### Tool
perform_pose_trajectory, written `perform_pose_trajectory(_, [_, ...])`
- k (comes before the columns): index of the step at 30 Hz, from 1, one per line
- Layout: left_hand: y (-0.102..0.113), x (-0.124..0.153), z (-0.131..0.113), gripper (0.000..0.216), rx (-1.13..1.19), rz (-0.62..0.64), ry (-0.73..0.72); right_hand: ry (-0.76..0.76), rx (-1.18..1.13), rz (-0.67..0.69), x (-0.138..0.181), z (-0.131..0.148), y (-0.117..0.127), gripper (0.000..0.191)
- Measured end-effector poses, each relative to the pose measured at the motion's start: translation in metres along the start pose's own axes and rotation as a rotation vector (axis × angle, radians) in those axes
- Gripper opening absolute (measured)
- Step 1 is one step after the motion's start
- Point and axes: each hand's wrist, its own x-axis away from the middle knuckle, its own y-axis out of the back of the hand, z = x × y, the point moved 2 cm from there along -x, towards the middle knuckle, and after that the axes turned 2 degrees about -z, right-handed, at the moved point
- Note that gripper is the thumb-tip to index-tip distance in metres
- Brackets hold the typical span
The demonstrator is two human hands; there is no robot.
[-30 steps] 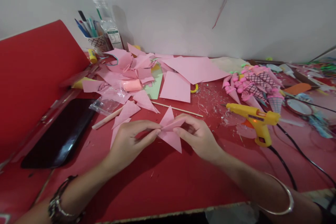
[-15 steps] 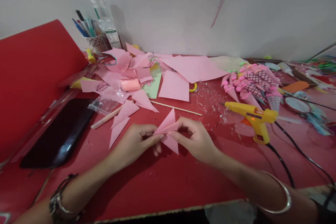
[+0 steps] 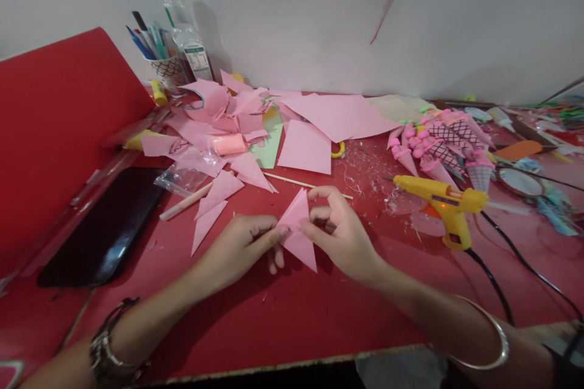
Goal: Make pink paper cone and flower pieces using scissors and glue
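Both of my hands hold one pink paper triangle (image 3: 298, 232) just above the red tabletop (image 3: 292, 310). My left hand (image 3: 244, 247) pinches the sheet's left edge between thumb and forefinger. My right hand (image 3: 340, 234) grips the right side, thumb on the paper and forefinger curled over its top corner. The paper is partly folded, with its lower point hanging toward me. More pink triangles (image 3: 219, 194) lie on the table just beyond my left hand.
A yellow glue gun (image 3: 444, 203) with a black cord stands at right. Behind it lie finished pink paper cones (image 3: 438, 149). A heap of pink scraps (image 3: 228, 127), a thin stick (image 3: 301, 183), a black phone (image 3: 107, 231), a pen cup (image 3: 166, 67) and a bottle (image 3: 187, 36) sit at left and back.
The paper has been turned and flattened somewhat between my hands. My right forefinger has lifted and curled over the top corner. Both hands have stayed in much the same place.
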Motion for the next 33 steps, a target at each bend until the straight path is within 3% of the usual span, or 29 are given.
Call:
perform_pose_trajectory(5, [0.001, 0.001, 0.001, 0.035, -0.02, 0.001, -0.031, -0.125, -0.098, 0.051, -0.002, -0.003, -0.002, 0.034])
perform_pose_trajectory(13, [0.0, 0.0, 0.001, 0.031, -0.051, 0.042, -0.057, 0.027, 0.0, 0.206, 0.003, 0.003, -0.004, 0.051])
perform_pose_trajectory(16, [-0.002, 0.002, 0.002, 0.031, 0.016, 0.066, -0.014, 0.084, 0.089, 0.192, 0.004, 0.003, -0.003, 0.055])
perform_pose_trajectory(19, [-0.001, 0.002, 0.003, 0.032, 0.109, 0.048, 0.045, 0.223, 0.189, 0.112, 0.003, 0.005, 0.0, 0.04])
perform_pose_trajectory(23, [0.001, 0.0, 0.0, 0.031, 0.221, 0.016, 0.115, 0.434, 0.28, 0.153, 0.0, 0.008, 0.002, 0.031])
perform_pose_trajectory(26, [0.001, -0.001, -0.001, 0.03, 0.268, 0.034, 0.136, 0.437, 0.249, 0.151, -0.001, 0.01, 0.004, 0.023])
perform_pose_trajectory(31, [-0.002, 0.001, -0.002, 0.031, 0.276, 0.093, 0.054, 0.408, 0.178, 0.104, -0.001, 0.011, 0.006, 0.005])
perform_pose_trajectory(33, [-0.003, 0.002, -0.002, 0.031, 0.257, 0.116, 0.038, 0.354, 0.182, 0.076, -0.001, 0.01, 0.005, 0.007])
